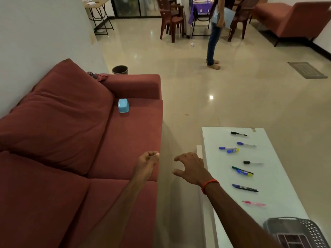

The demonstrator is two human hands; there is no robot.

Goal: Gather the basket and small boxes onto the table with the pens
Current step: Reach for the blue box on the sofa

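A small light-blue box [123, 105] lies on the far seat cushion of the red sofa [71, 140], near the armrest. A white table [272, 178] at the right carries several pens [245, 187] spread along its length. A grey perforated basket [293, 231] stands on the table's near end, partly cut off by the frame edge. My left hand [147, 164] hovers over the sofa's front edge, fingers loosely curled, holding nothing. My right hand [190, 168] floats in the gap between sofa and table, fingers spread and empty, an orange band on the wrist.
A dark bin [120, 69] stands behind the sofa armrest, with crumpled cloth [98, 76] on it. A person [214, 33] stands on the glossy floor ahead, near chairs [171, 18] and a purple-covered table. Another red sofa [293, 20] and a floor mat [307, 70] lie far right.
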